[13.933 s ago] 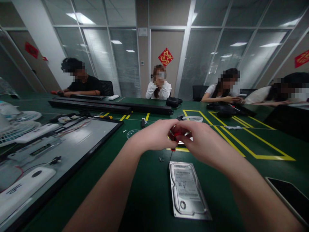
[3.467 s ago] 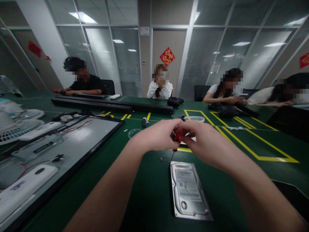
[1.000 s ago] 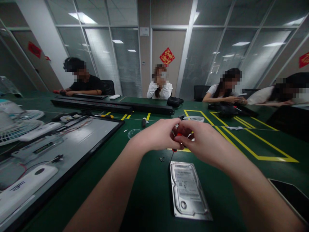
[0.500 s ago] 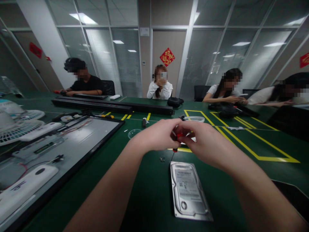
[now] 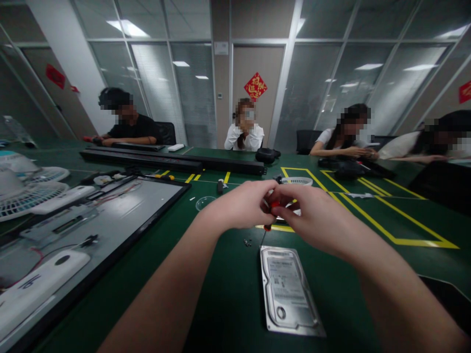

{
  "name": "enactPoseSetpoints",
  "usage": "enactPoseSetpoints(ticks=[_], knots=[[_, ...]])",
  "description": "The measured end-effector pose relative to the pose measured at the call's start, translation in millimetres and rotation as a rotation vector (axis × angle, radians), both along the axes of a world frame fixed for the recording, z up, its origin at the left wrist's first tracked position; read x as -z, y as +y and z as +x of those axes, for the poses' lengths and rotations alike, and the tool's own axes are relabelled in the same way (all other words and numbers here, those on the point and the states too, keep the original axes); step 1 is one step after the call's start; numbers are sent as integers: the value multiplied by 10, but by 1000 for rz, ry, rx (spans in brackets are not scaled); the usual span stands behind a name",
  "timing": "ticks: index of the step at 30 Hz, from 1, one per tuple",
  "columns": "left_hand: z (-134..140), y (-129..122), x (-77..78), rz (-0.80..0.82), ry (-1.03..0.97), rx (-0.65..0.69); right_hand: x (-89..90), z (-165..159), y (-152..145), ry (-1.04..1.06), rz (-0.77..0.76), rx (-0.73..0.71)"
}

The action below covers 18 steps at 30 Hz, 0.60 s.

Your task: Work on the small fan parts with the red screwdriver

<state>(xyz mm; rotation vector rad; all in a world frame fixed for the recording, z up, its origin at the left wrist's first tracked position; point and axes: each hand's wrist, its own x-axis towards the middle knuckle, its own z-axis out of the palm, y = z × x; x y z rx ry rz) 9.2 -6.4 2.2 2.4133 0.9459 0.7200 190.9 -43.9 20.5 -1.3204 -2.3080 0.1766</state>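
Observation:
A silver hard drive (image 5: 289,289) lies flat on the green table with its label facing up. Both of my hands are closed around a red-and-black screwdriver (image 5: 268,227), whose shaft points down to the drive's far left corner. My left hand (image 5: 250,203) grips the handle from the left. From the right, my right hand (image 5: 309,208) pinches the red part of the handle between thumb and fingers. Much of the handle is hidden by the fingers. Several small screws (image 5: 248,242) lie on the table just left of the tip.
To the left lies a large flat panel (image 5: 147,201) with a black frame, bearing white casings and wires. White fans (image 5: 33,196) stand beyond it. Long black bars (image 5: 176,162) cross the table's far side. A clear round lid (image 5: 205,203) sits near my left wrist. Several people sit opposite.
Almost nothing differs. Both hands stay on the screwdriver over the same corner of the drive, and the view has shifted very slightly.

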Motion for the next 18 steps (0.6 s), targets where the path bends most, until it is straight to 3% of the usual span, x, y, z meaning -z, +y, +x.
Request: enactPoseSetpoints(ticks=[11, 18], knots=[[-7, -16, -20, -9, -12, 9, 34, 6, 14, 41, -30, -24], [-5, 17, 11, -21, -18, 4, 24, -17, 9, -23, 36, 73]])
